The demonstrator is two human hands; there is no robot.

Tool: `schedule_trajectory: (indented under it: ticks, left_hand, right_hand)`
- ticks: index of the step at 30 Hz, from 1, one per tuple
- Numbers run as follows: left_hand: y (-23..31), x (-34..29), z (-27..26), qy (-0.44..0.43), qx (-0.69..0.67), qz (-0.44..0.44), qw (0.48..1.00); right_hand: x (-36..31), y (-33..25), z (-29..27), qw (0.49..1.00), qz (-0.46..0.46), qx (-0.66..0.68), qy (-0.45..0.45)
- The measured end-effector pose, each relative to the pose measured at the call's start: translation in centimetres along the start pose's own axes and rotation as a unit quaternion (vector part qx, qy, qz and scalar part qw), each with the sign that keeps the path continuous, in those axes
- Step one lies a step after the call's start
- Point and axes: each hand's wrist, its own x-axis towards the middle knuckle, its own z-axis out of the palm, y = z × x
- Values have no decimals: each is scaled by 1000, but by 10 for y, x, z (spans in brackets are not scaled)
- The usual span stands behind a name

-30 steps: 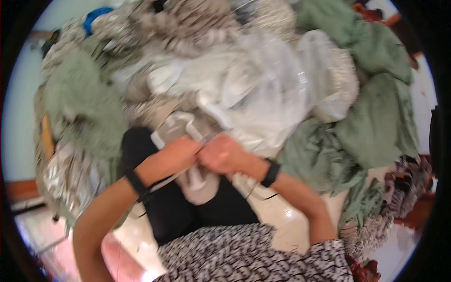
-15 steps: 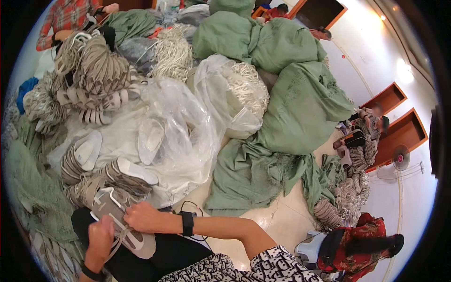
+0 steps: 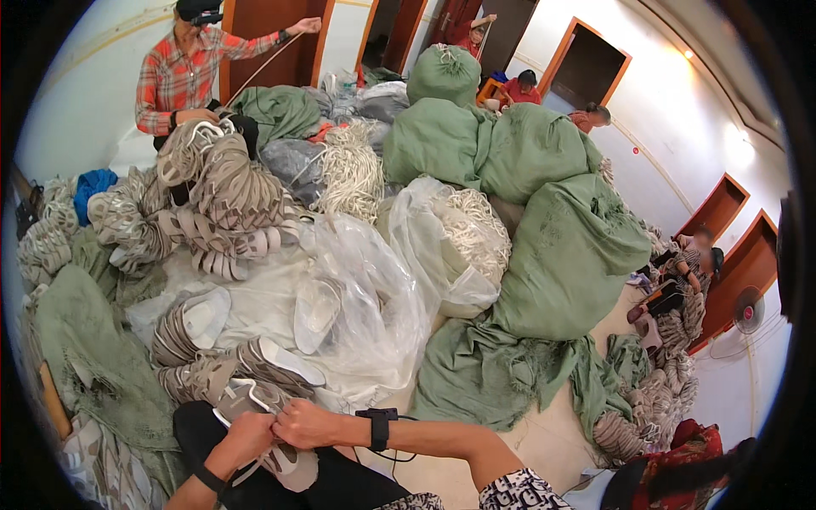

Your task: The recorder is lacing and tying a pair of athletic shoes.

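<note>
A grey-brown shoe upper (image 3: 293,470) with pale trim lies over my dark-trousered lap. My left hand (image 3: 248,438) is closed in a pinch above its lacing opening, and a pale shoelace (image 3: 248,473) trails below the fingers. Right beside it, my right hand (image 3: 308,423) is closed at the upper's edge, knuckles up; the fingertips of both hands are hidden. Just beyond them, stacked shoe uppers (image 3: 191,381) rest against my knee. A single white-lined shoe piece (image 3: 318,314) lies farther off on the plastic sheeting.
Clear plastic sheeting (image 3: 374,280) spreads ahead. Bulky green sacks (image 3: 569,255) rise behind it, near a bag of white laces (image 3: 476,242). Bundled uppers (image 3: 238,191) heap at left. A person in a plaid shirt (image 3: 183,76) stretches out a lace; others sit along the right wall.
The view has tilted up, showing more of the room. My left hand has come in from the upper's left side to meet the right hand. The plaid-shirted person's arm is now outstretched.
</note>
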Motion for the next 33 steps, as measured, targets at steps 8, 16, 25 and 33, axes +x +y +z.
schedule_trajectory:
  ticks: [8, 16, 25, 33]
  left_hand:
    - [3, -12, 16, 63, 94, 28, 993]
    - [16, -51, 5, 232, 142, 75, 959]
    - [16, -47, 31, 304, -285, -157, 896]
    - [22, -54, 11, 427, -395, -200, 788]
  right_hand:
    - [0, 4, -9, 999, 25, 9, -32]
    - [11, -11, -5, 977, 127, 170, 1]
    - [18, -15, -6, 817, 370, 441, -28]
    - [66, -4, -50, 986, -16, 111, 126]
